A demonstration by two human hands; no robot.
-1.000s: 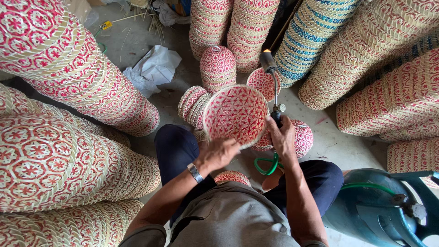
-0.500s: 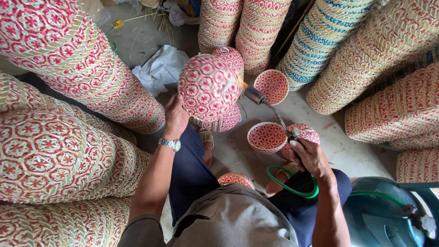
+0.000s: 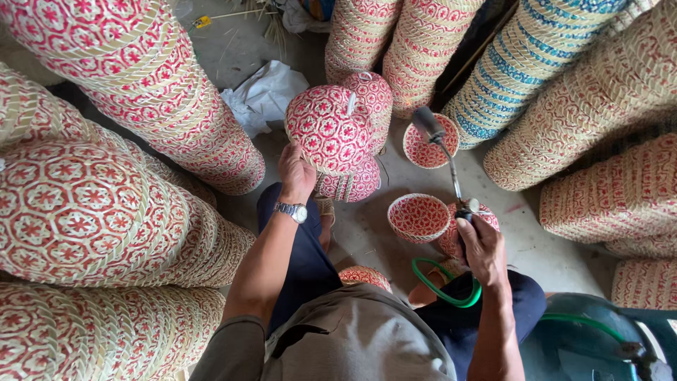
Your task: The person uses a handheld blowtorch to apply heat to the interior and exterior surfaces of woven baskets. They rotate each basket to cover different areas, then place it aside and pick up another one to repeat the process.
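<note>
Grey concrete floor (image 3: 550,254) runs between tall stacks of woven baskets, and a person sits low on it, seen from above. Nearest the camera are the grey shirt, dark trousers and, at the lower right, a teal tank (image 3: 599,346) with a green hose (image 3: 444,286) curling over the person's knee. The right hand (image 3: 485,248) is clenched around the handle of a torch (image 3: 444,159), a thin metal tube that rises away from the hand to a dark nozzle. Just beside that hand, a small red-and-white bowl basket (image 3: 418,217) stands open side up on the floor, touching another small basket partly hidden under the wrist. The left hand (image 3: 296,173), with a wristwatch (image 3: 291,210) on its wrist, grasps the rim of a red-and-white domed basket (image 3: 328,129), held bottom up on top of a short pile of similar ones (image 3: 349,185). The torch nozzle sits well apart from the domed basket, to its right, over another open bowl basket (image 3: 429,149) on the floor. Farther off, a crumpled white cloth (image 3: 264,92) lies on the concrete. Large red-patterned stacks (image 3: 106,204) fill the left side, more lean at the right, and one stack with blue bands (image 3: 529,63) slants at the upper right
</note>
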